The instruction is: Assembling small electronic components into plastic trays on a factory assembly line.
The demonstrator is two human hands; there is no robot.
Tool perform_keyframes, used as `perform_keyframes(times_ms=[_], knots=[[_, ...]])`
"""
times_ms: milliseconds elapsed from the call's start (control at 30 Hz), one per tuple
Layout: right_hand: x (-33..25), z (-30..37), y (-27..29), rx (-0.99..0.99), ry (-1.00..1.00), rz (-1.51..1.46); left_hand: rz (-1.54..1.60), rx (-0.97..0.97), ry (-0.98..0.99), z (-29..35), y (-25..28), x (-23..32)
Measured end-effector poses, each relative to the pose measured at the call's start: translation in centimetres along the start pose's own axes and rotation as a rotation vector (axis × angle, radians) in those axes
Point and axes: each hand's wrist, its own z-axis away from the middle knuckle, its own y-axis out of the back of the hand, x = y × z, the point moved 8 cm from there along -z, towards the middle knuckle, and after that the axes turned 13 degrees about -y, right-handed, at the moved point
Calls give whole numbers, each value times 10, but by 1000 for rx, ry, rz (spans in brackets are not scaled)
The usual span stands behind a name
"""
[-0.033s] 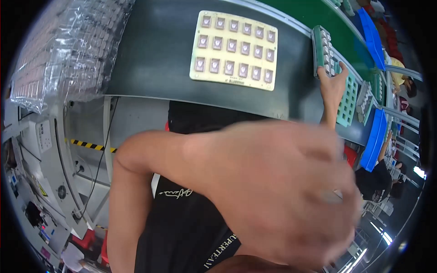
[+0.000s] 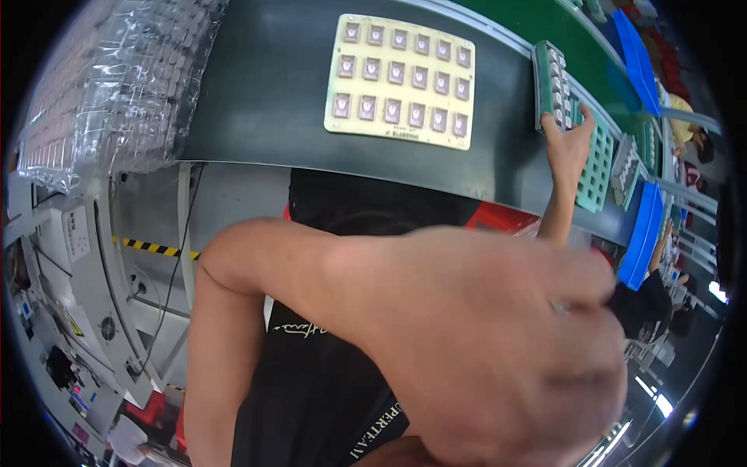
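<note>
My left hand [image 2: 498, 342] is raised close in front, large and blurred, its fingers curled in. Whatever they may hold is hidden. Beyond it my right hand [image 2: 569, 144] reaches to the far right of the bench, thumb and fingers spread around the near end of a narrow green tray [image 2: 541, 86] carrying rows of small whitish parts. A cream rectangular panel [image 2: 405, 92] lies flat at the middle of the bench, with three rows of small pinkish square pieces on it. Neither hand touches the panel.
Stacked clear plastic trays [image 2: 117, 93] in wrapping stand at the left. A green perforated tray [image 2: 595, 171] lies right of my right hand, with blue bins [image 2: 642, 233] beyond. The dark bench top [image 2: 264, 101] ends at a near edge before my body. Other people work farther right.
My left hand has shifted slightly right and down. The bench appears a little higher in view. My right hand stays at the narrow tray.
</note>
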Motion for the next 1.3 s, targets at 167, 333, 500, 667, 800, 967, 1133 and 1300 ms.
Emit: perform_keyframes(times_ms=[167, 333, 500, 667, 800, 967, 1133, 1300], knots=[[9, 32, 12, -143, -59, -146, 167, -57, 28, -15, -33, 5], [30, 42, 3, 127, 200, -49, 410, -78, -4, -31, -89, 9], [53, 32, 43, 135, 162, -136, 486, -98, 14, -44, -108, 15], [133, 10, 83, 276, 53, 205, 477, -171, 57, -52, -106, 14], [118, 23, 54, 203, 53, 210, 476, -237, 96, -54, -108, 12], [124, 15, 48, 399, 124, 268, 466, -297, 157, -54, -107, 16], [152, -7, 70, 214, 182, 301, 429, -374, 244, -46, -88, 16], [157, -24, 84, 78, -18, 135, 480, -383, 266, -46, -99, 15]])
